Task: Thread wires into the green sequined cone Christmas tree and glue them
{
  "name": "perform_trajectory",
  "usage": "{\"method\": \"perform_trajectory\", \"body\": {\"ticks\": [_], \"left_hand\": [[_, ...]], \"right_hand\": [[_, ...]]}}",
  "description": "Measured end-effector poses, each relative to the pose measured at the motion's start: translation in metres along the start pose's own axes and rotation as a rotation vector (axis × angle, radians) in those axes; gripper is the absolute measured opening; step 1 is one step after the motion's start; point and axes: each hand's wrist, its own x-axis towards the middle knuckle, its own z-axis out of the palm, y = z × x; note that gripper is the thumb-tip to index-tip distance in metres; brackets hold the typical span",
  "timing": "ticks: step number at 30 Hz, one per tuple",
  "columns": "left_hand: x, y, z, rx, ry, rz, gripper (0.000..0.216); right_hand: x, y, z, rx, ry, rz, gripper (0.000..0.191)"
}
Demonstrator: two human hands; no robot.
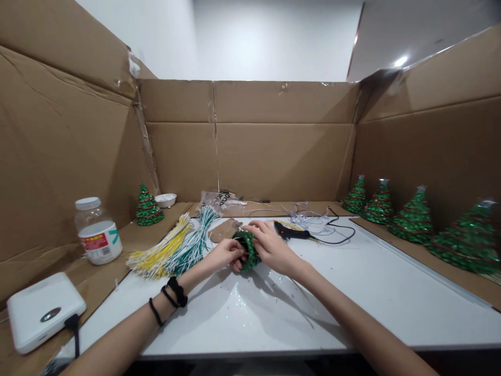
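Both my hands meet over the middle of the white table (352,292), holding a small green sequined cone tree (248,249) that lies on its side. My left hand (225,255) grips its open base end with fingers curled. My right hand (269,246) wraps over the top and far side. Black hair bands sit on my left wrist. A black glue gun (291,233) lies just beyond my right hand, its black cord looping to the right.
Bundles of yellow and green-white wires (176,248) lie left of my hands. A plastic jar (97,230), a white device (41,310), a finished tree (147,206) and a white bowl (165,199) stand at left. Several finished trees (413,216) line the right. Cardboard walls surround everything.
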Motion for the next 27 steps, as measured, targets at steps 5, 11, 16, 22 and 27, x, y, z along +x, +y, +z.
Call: {"method": "perform_trajectory", "body": {"ticks": [5, 11, 16, 22, 27], "left_hand": [[-0.007, 0.005, -0.018, 0.195, 0.069, 0.001, 0.03], [-0.024, 0.002, -0.065, 0.401, 0.219, 0.009, 0.028], [-0.041, 0.021, -0.096, 0.408, 0.178, -0.09, 0.035], [-0.059, 0.037, -0.112, 0.581, 0.042, -0.011, 0.033], [-0.061, 0.05, -0.088, 0.898, 0.534, 0.286, 0.033]], "right_hand": [[0.0, 0.011, 0.007, 0.126, -0.05, 0.034, 0.036], [0.002, 0.015, 0.009, 0.197, -0.046, 0.055, 0.039], [0.003, 0.018, 0.008, 0.222, -0.037, 0.039, 0.041], [0.003, 0.013, 0.001, 0.257, -0.041, 0.1, 0.034], [0.004, 0.013, -0.014, 0.172, 0.198, 0.194, 0.03]]}}
